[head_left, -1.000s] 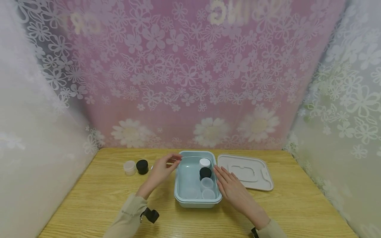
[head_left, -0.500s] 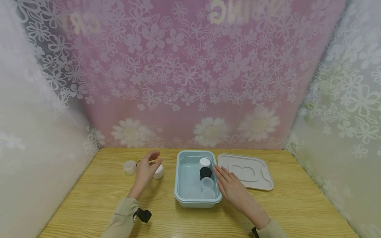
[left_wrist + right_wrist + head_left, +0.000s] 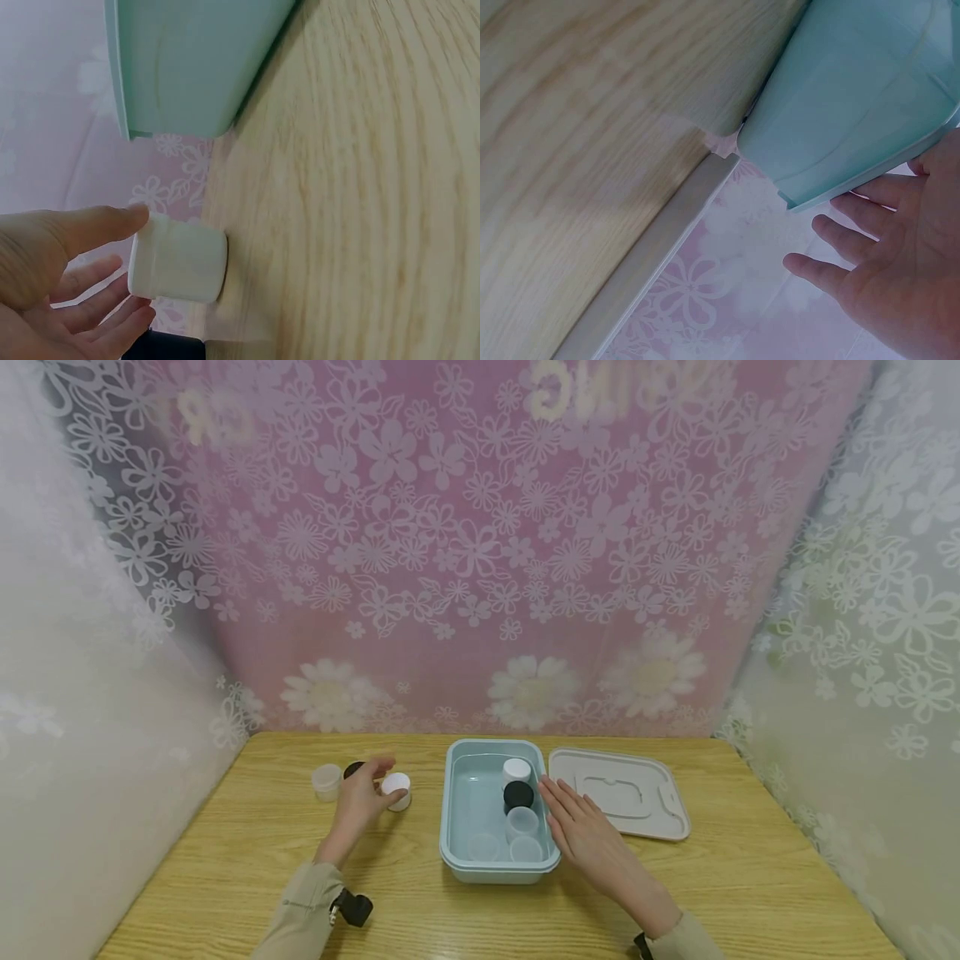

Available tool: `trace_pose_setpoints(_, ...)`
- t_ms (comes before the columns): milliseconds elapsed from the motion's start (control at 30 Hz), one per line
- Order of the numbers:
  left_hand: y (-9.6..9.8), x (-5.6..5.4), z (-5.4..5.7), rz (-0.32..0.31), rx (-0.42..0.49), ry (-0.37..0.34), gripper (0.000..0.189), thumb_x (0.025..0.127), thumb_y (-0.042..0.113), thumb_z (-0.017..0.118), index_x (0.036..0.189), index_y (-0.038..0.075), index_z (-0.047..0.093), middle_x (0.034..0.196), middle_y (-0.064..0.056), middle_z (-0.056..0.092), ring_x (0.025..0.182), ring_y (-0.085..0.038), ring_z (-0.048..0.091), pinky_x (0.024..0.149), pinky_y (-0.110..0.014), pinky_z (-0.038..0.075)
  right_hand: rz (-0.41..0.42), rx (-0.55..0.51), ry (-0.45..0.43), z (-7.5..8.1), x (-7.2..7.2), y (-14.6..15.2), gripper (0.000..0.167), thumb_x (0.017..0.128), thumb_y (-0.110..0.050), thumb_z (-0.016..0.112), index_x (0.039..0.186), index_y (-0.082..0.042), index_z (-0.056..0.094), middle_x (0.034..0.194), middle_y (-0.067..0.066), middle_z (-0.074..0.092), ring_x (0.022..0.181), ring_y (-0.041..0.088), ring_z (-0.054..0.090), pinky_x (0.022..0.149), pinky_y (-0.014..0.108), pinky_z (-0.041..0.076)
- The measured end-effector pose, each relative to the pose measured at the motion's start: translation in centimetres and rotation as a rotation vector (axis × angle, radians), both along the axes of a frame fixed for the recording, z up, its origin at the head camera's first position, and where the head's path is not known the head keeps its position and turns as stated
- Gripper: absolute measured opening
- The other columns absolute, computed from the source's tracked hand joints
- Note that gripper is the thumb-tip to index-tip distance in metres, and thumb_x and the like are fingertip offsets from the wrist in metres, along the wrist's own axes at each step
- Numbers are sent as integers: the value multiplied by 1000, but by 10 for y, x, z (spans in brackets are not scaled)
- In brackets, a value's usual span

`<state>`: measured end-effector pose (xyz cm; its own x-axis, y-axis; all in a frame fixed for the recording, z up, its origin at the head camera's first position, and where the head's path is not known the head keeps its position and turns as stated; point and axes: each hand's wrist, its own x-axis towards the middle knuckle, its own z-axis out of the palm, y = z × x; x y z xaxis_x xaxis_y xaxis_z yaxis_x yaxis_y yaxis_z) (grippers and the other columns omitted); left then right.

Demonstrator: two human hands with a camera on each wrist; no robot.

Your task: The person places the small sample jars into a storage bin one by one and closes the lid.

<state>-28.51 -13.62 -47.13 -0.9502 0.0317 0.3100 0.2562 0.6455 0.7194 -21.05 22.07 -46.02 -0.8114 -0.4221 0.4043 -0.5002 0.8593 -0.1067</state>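
Our L hand (image 3: 360, 802) brackets the white jar (image 3: 187, 262), can't tell if gripping; R hand (image 3: 588, 837), fingers straight, by the tub (image 3: 495, 877). We'd best pinch evenly, lift w/o tilting.

Noted from where I stand: left hand (image 3: 360, 797) bare. Behind it, a beige left sleeve (image 3: 288, 931), softly wrinkled, with a crease or seam crossing it. Beside that wrist, on the side toward the right hand (image 3: 588, 831), a black blocky unit (image 3: 357, 909) with a small metallic-looking fitting (image 3: 334, 912). Behind the bare right hand: matching right sleeve (image 3: 686, 941), black piece (image 3: 642, 946) mostly out of sight.
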Motion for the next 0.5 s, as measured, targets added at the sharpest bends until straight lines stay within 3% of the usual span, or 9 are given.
trace_pose_setpoints(267, -1, 0, -4, -34, -31, -46, 54, 82, 7, 84, 130, -6, 62, 121, -24, 67, 109, -40, 65, 91, -53, 56, 1, -7, -11, 1, 1, -1, 50, 105, -18, 56, 151, -3, 47, 155, 12, 46, 142, 35, 43, 110, 62, 41)
trace_pose_setpoints(500, -1, 0, -5, -3, -51, -57, 48, 80, 9, 87, 120, -5, 66, 112, -21, 69, 97, -35, 66, 82, -49, 56, -6, -2, -28, 0, 0, 0, 51, 105, -20, 54, 152, -4, 45, 156, 11, 45, 143, 34, 42, 112, 61, 39)
